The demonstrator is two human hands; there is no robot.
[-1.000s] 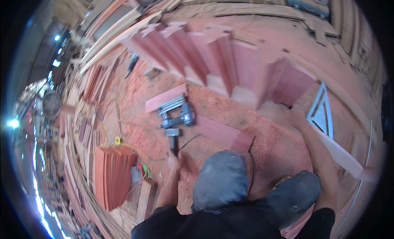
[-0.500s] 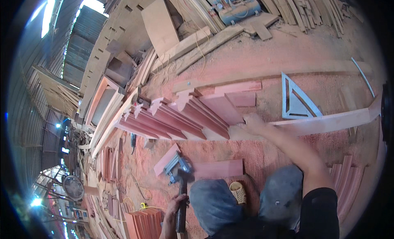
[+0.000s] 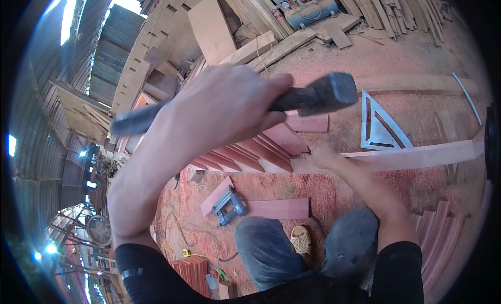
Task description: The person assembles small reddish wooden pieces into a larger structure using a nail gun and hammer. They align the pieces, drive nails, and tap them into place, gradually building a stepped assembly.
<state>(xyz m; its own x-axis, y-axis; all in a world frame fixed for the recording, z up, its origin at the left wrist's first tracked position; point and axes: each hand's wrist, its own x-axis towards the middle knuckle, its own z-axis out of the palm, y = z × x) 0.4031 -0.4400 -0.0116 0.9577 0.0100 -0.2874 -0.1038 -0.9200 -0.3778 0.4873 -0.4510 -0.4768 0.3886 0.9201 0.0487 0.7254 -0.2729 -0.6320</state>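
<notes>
My left hand is raised high in front of me, wrapped round the handle of a hammer with a dark handle and a blocky metal head. Below it, several reddish wooden slats stand slanted in a row along a long pale board. At the nearest slat's lower right corner, my right hand is closed in a pinch against the board. Something small and dark shows at its fingertips, too small to name. My left hand and forearm hide the far end of the row.
A blue nail gun lies on wood offcuts by my left knee. Beyond the board lies a triangular metal square. Stacked red boards and a yellow tape measure are at lower left; a blue compressor stands at the back.
My left hand has swung the hammer up from beside my left knee to above the slats. My right hand stays at the same slat corner. The view has shifted slightly.
</notes>
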